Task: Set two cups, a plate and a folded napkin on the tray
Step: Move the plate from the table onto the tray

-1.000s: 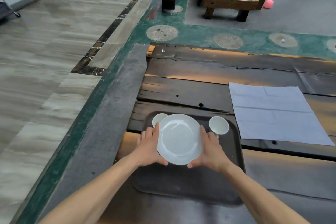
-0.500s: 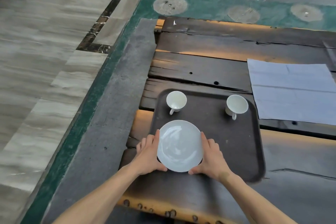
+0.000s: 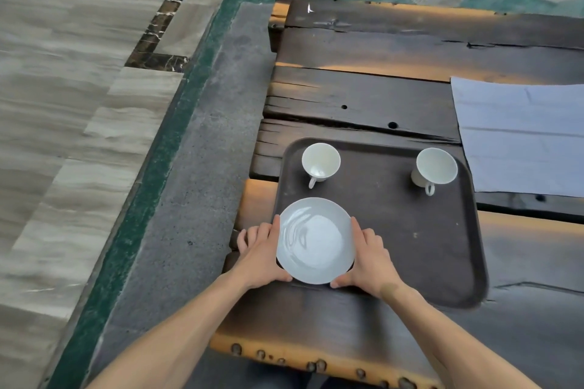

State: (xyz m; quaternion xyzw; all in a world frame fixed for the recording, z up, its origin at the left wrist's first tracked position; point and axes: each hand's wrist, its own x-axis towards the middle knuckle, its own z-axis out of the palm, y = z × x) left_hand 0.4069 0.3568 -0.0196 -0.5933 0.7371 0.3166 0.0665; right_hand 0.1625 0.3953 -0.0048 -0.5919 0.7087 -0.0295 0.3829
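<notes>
A white plate [image 3: 316, 240] sits at the near left corner of the dark brown tray [image 3: 410, 246]. My left hand [image 3: 260, 253] grips its left rim and my right hand [image 3: 368, 257] grips its right rim. Two white cups stand upright on the tray's far side: one cup [image 3: 320, 163] at the far left, the other cup [image 3: 435, 167] at the far right, both with handles toward me. A pale grey napkin [image 3: 521, 136] lies spread flat on the wooden table, to the right of the tray and off it.
The tray rests on a dark, rough plank table [image 3: 379, 88] whose left edge is close to my left hand. A grey stone border [image 3: 196, 183] and green floor strip run along the left. The tray's right half is bare.
The view has tilted down and closer to the tray. The plate, held in both hands, has come toward me from between the cups to the tray's near left corner.
</notes>
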